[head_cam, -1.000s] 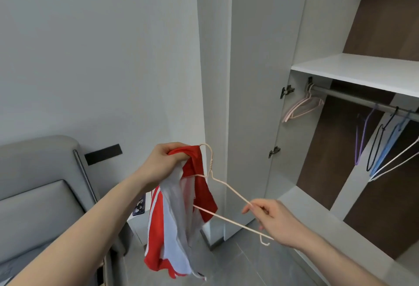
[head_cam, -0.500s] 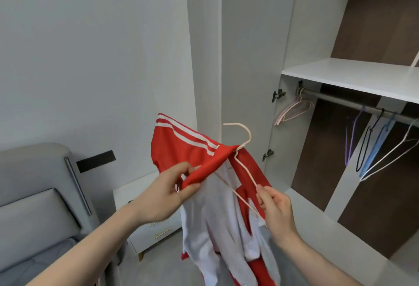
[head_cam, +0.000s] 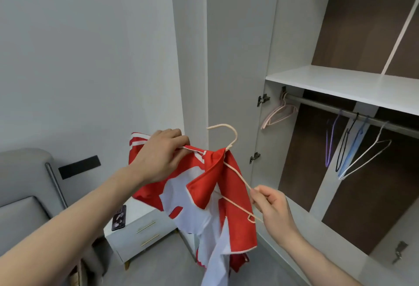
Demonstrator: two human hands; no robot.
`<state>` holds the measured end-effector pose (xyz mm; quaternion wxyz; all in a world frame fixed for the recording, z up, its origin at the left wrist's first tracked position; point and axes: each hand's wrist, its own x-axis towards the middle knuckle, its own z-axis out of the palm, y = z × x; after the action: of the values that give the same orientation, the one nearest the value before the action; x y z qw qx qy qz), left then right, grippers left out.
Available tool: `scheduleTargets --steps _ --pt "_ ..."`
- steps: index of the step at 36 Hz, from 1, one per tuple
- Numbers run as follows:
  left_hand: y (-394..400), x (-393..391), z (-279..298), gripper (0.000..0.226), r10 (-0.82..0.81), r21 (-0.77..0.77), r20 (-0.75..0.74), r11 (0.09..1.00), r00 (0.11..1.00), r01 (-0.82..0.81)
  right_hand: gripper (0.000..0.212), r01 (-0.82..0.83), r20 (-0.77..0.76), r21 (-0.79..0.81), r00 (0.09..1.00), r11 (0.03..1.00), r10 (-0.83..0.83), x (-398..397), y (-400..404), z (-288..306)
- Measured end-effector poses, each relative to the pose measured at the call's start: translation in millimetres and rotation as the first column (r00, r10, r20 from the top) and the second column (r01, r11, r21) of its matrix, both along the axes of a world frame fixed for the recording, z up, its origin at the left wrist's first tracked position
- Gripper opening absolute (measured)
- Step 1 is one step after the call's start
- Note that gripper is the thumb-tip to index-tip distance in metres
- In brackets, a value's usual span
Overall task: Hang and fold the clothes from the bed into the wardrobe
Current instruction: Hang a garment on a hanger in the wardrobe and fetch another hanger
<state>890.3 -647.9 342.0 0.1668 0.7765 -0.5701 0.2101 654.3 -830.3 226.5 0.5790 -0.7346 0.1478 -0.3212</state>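
Observation:
A red and white shirt (head_cam: 204,197) hangs in front of me, partly draped over a thin beige wire hanger (head_cam: 235,173) whose hook sticks up above the collar. My left hand (head_cam: 162,156) grips the shirt's red shoulder with white stripes, up at the left. My right hand (head_cam: 272,208) pinches the hanger's right arm near its end, which pokes out of the cloth. The open wardrobe (head_cam: 340,86) stands to the right, and its rail (head_cam: 335,109) runs under a white shelf.
Several bare hangers hang on the rail: a pink one (head_cam: 277,114) at the left, purple, black, blue and white ones (head_cam: 362,151) further right. A white nightstand (head_cam: 140,233) with a phone (head_cam: 119,217) stands below left, beside a grey bed headboard (head_cam: 22,183). The wardrobe door (head_cam: 235,58) stands open.
The shirt went from bunched in my left hand to spread over the hanger. My left hand rose and now holds the striped shoulder; my right hand slid to the hanger's right end.

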Motion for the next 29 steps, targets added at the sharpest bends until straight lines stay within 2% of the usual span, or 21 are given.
scheduleTargets --steps 2,5,8,10,12,16,20,22,25,27,29 --pt "-3.7 0.4 -2.2 0.035 -0.027 -0.014 0.004 1.0 1.0 0.027 0.032 0.018 -0.061 0.013 0.998 1.0 -0.017 -4.9 -9.6 -4.9" --pt "-5.8 -0.7 -4.3 0.032 -0.029 -0.04 0.004 0.999 1.0 0.029 0.028 0.14 -0.111 0.139 0.986 0.98 -0.125 -9.1 -26.5 -20.3" --pt "-6.3 2.1 -0.9 0.029 0.002 -0.056 -0.013 0.998 1.0 -0.003 0.029 0.33 -0.272 0.29 0.929 0.898 -0.253 -14.4 -42.8 -51.0" --pt "-5.4 4.0 2.6 0.025 0.018 -0.067 -0.029 0.998 0.999 -0.02 0.021 0.37 -0.396 0.32 0.889 0.872 -0.232 -21.0 -44.7 -76.0" --pt "-3.8 4.4 6.7 0.024 0.021 -0.079 -0.035 0.997 0.999 -0.024 0.024 0.303 -0.481 0.284 0.866 0.91 -0.138 -25.6 -39.9 -98.6" --pt "-0.9 3.5 17.5 0.025 0.017 -0.096 -0.021 0.995 1.0 -0.018 0.06 0.08 -0.551 0.353 0.823 0.932 0.138 -15.7 -18.0 -113.1" --pt "1.7 0.6 27.5 0.024 0.017 -0.135 -0.019 0.991 1.0 -0.019 0.071 -0.056 -0.521 0.313 0.824 0.948 0.22 7.8 2.6 -104.6" --pt "4.8 -0.9 31.7 0.024 0.011 -0.147 -0.029 0.989 1.0 -0.015 0.06 -0.087 -0.492 0.288 0.841 0.954 0.225 18.8 8.3 -100.5" --pt "13.6 -0.5 37.1 0.027 0.006 -0.172 -0.054 0.985 0.999 -0.015 0.03 -0.063 -0.465 0.218 0.871 0.974 0.16 29.7 6.7 -97.7" --pt "22.4 1.9 37.5 0.027 0.013 -0.186 -0.064 0.982 0.998 -0.025 0.013 -0.001 -0.419 0.218 0.903 0.976 0.095 32.9 -0.2 -95.0" --pt "33.1 6.8 35.6 0.023 0.024 -0.183 -0.09 0.982 0.996 -0.04 0.007 0.115 -0.353 0.301 0.936 0.947 -0.002 32.7 -12.9 -85.8"
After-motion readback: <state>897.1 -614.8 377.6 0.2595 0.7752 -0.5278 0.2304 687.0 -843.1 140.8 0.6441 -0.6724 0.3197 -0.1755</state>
